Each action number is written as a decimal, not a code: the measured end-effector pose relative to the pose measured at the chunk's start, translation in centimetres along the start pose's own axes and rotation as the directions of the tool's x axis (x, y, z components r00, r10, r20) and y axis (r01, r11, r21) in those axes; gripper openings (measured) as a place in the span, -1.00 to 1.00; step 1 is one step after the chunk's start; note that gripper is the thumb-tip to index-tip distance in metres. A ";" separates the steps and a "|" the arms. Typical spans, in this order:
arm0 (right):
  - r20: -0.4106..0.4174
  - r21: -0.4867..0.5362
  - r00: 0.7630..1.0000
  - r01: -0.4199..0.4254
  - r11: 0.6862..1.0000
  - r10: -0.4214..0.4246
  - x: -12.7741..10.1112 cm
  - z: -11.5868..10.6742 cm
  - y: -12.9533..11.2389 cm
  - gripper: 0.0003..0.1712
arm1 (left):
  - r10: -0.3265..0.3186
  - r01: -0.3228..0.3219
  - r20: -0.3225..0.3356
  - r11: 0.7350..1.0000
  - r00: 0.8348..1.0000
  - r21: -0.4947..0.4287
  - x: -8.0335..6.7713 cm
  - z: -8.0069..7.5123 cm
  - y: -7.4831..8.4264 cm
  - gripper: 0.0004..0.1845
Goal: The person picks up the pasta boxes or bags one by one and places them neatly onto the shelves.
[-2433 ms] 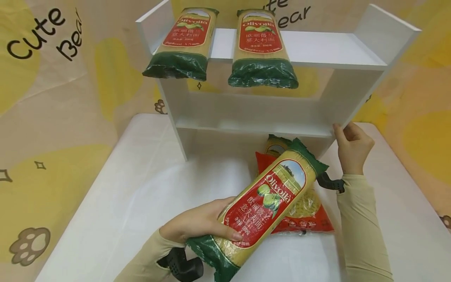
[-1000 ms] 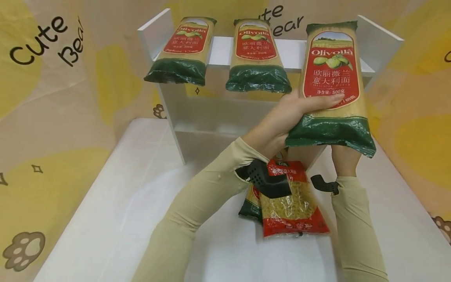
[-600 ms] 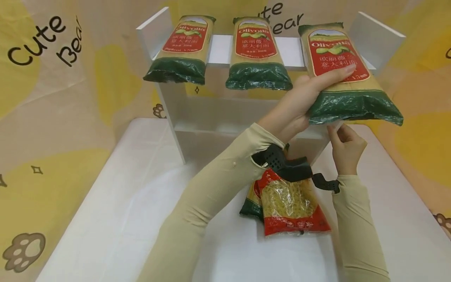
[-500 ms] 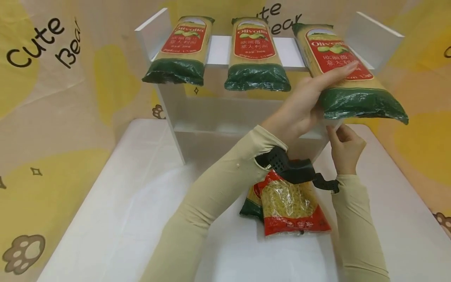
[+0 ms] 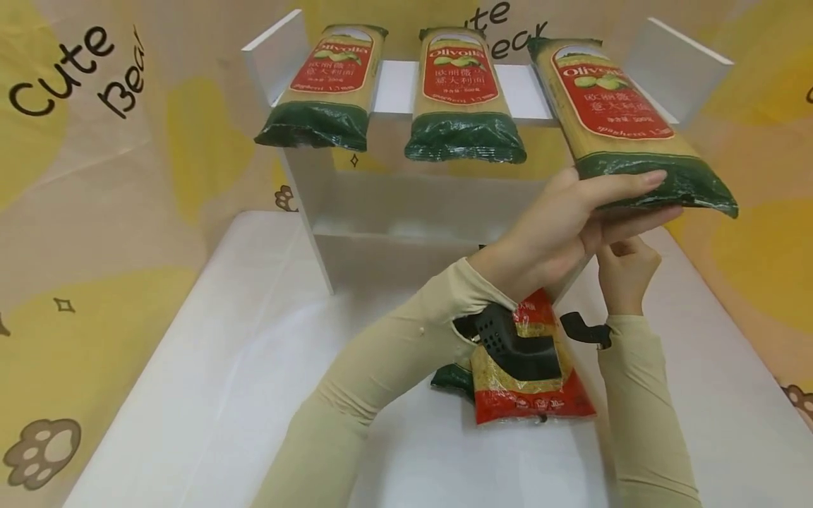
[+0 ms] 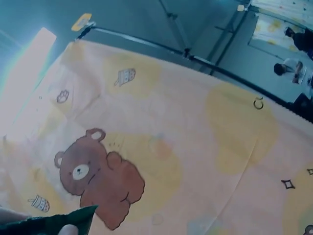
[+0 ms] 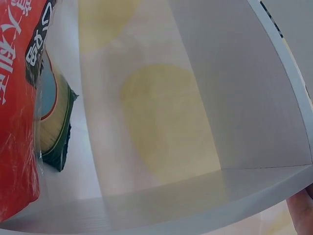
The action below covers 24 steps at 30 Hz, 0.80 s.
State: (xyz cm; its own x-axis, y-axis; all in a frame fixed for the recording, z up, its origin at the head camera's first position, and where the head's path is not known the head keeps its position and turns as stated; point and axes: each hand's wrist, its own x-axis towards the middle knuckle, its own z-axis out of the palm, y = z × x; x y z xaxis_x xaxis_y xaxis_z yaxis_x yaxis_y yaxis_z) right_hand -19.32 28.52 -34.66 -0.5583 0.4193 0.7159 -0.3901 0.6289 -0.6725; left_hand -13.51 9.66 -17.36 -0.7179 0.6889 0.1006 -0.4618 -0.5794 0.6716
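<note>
Left hand (image 5: pixel 559 233) is gripping green end of red-labelled spaghetti packet (image 5: pixel 619 120) on white shelf unit (image 5: pixel 676 67) top, overhanging; could slide off. Right hand (image 5: pixel 625 271) is curling round shelf's edge.

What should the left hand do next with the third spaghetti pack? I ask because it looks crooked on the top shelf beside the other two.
Probably nudge its near end leftward and push it back. The third spaghetti pack lies slanted, its green end overhanging more than the two straight packs. The left hand holds that end, while the right hand rests at the shelf unit.
</note>
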 end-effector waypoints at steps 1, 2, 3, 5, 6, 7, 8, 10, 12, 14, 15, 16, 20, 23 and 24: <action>0.005 0.007 1.000 -0.005 1.000 0.005 -0.1 0.0 0.0 -0.71 | -0.007 0.007 -0.006 1.000 1.000 0.003 0.2 -0.1 0.1 -0.74; 0.012 0.012 1.000 -0.013 1.000 0.013 -0.1 0.0 -0.1 -0.72 | -0.021 0.021 -0.022 1.000 1.000 0.010 0.6 -0.3 0.3 -0.75; 0.017 0.023 1.000 -0.023 0.999 0.022 -0.1 0.0 -0.1 -0.76 | -0.025 0.025 -0.027 1.000 0.999 0.010 0.8 -0.4 0.5 -0.74; 0.024 0.042 0.998 -0.059 0.997 0.058 -0.2 0.0 -0.1 -0.80 | -0.043 0.045 -0.040 0.998 0.998 0.036 1.4 -0.6 0.9 -0.71; 0.028 0.040 0.997 -0.068 0.997 0.067 -0.2 0.0 0.0 -0.81 | -0.048 0.049 -0.043 0.998 0.998 0.044 1.7 -0.7 1.1 -0.68; 0.031 0.042 0.996 -0.079 0.996 0.078 -0.2 0.0 0.0 -0.82 | -0.049 0.052 -0.046 0.997 0.998 0.054 2.0 -0.8 1.2 -0.67; 0.035 0.046 0.995 -0.092 0.995 0.091 -0.2 0.0 0.0 -0.80 | -0.051 0.054 -0.048 0.997 0.998 0.062 2.2 -0.9 1.3 -0.66; 0.042 0.043 0.993 -0.109 0.993 0.107 -0.2 0.1 -0.1 -0.76 | -0.052 0.056 -0.051 0.996 0.997 0.075 2.6 -1.1 1.5 -0.66; 0.046 0.038 0.993 -0.108 0.993 0.106 -0.3 0.1 -0.2 -0.75 | -0.053 0.057 -0.054 0.995 0.997 0.083 2.8 -1.3 1.6 -0.66; 0.051 0.041 0.993 -0.104 0.994 0.102 -0.3 0.1 -0.7 -0.75 | -0.056 0.061 -0.051 0.993 0.997 0.097 2.8 -1.5 1.7 -0.65; 0.054 0.047 0.994 -0.102 0.994 0.099 -0.3 0.0 -0.8 -0.76 | -0.057 0.062 -0.049 0.993 0.997 0.100 2.7 -1.5 1.7 -0.65; 0.055 0.053 0.994 -0.100 0.994 0.097 -0.4 0.1 -0.8 -0.76 | -0.059 0.063 -0.046 0.993 0.997 0.101 2.7 -1.6 1.8 -0.65; 0.049 0.058 0.995 -0.094 0.994 0.091 -0.4 0.1 -0.4 -0.76 | -0.060 0.063 -0.035 0.991 0.998 0.115 2.6 -1.6 1.8 -0.65; 0.039 0.060 0.996 -0.087 0.994 0.084 -0.4 0.0 -0.3 -0.76 | -0.057 0.060 -0.033 0.991 0.998 0.121 2.7 -1.6 1.8 -0.64; 0.037 0.062 0.996 -0.088 0.994 0.086 -0.4 0.0 -0.3 -0.76 | -0.056 0.060 -0.033 0.991 0.998 0.121 2.7 -1.5 1.8 -0.64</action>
State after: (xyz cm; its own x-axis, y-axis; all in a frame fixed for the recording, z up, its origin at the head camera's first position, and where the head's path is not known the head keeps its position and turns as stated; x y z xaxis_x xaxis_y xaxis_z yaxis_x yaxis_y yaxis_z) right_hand -18.97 28.16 -34.71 -0.6166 0.4468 0.6482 -0.3842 0.5479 -0.7431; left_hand -17.11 9.85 -17.03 -0.7073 0.7058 0.0388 -0.4375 -0.4802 0.7603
